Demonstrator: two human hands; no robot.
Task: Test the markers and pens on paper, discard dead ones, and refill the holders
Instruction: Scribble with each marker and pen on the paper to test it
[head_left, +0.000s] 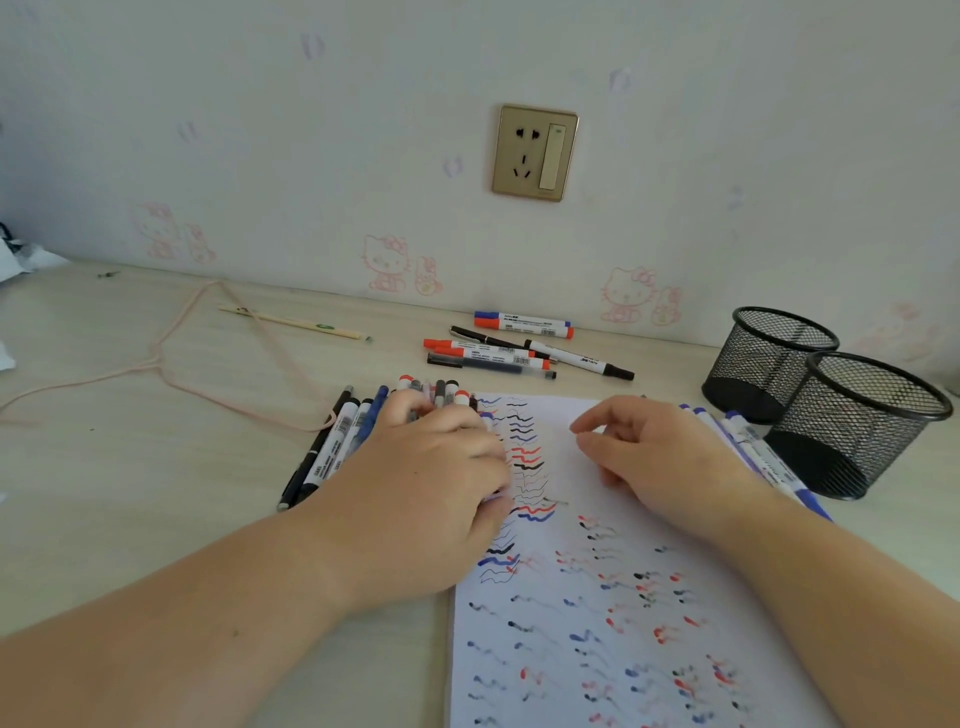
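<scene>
Left hand (441, 467) curled down over a bundle of pens and markers (358, 421) at the left edge of the paper (587, 597), gripping them, long axes running away toward the wall; right hand (660, 457) loose over the paper, fingers relaxed, grasping nothing. Two mesh holders (841, 415) standing unfilled right of the paper, nearer the right hand; bundle lying on the far side from them, so probably a carry across the paper.
</scene>
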